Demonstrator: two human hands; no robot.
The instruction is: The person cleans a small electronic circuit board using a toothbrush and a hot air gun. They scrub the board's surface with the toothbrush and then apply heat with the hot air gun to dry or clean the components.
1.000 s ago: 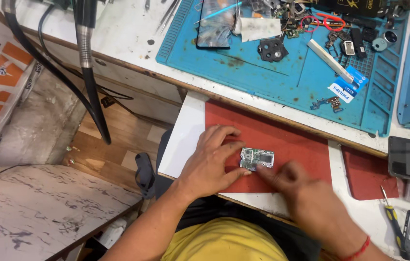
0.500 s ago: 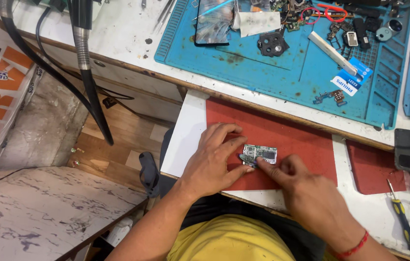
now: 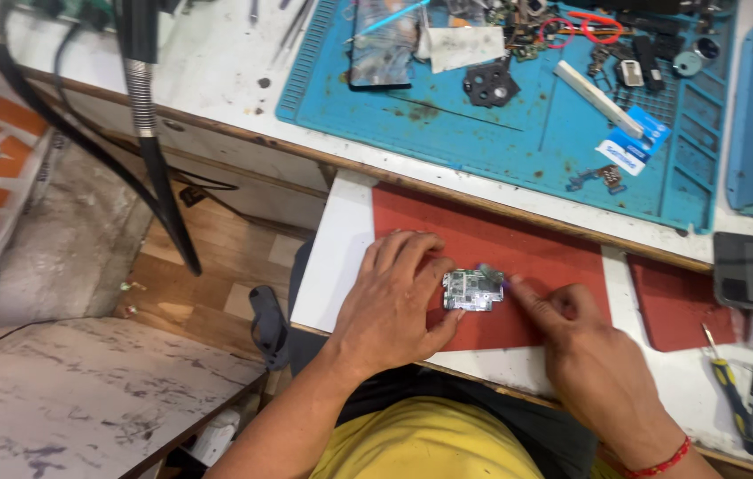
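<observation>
A small green circuit board [image 3: 472, 289] lies on a red mat [image 3: 501, 244] on a pull-out white shelf. My left hand [image 3: 394, 297] rests on the mat and pinches the board's left edge between thumb and fingers. My right hand [image 3: 585, 355] comes in from the right, fingers curled, with the index fingertip touching the board's right edge. Whether it holds a small tool is hidden. A red thread bracelet circles my right wrist.
A blue work mat [image 3: 518, 115] on the bench behind holds a phone [image 3: 384, 49], a black part [image 3: 490, 86], a white strip [image 3: 598, 98] and small parts. A yellow-handled screwdriver [image 3: 731, 399] lies at right. A black flexible hose [image 3: 150, 133] hangs at left.
The camera has shifted slightly. Both hands stay on the board, and the right hand's fingers have moved a little along its right edge.
</observation>
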